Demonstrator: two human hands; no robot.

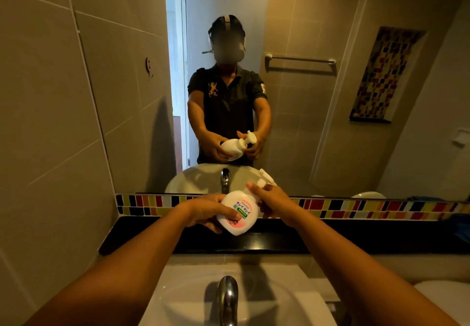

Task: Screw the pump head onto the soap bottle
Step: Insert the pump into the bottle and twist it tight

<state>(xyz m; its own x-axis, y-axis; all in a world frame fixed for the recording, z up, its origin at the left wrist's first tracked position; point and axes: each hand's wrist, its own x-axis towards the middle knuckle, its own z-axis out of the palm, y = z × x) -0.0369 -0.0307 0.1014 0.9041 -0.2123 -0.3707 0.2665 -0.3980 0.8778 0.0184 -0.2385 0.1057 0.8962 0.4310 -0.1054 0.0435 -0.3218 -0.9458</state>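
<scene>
Black counter ledge (142, 236) runs across mid-frame, below the multicoloured tile strip (356, 207) at the mirror's base. White washbasin (312, 297) sits in front of it at bottom centre, chrome tap (228, 297) rising from its middle. Blue object (461, 226), partly cut off, at the ledge's right edge of frame; identity unclear.

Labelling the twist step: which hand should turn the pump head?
Right. The right hand is already wrapped around the pump head, while the left hand cradles the tilted soap bottle body, likely steadying it.
</scene>
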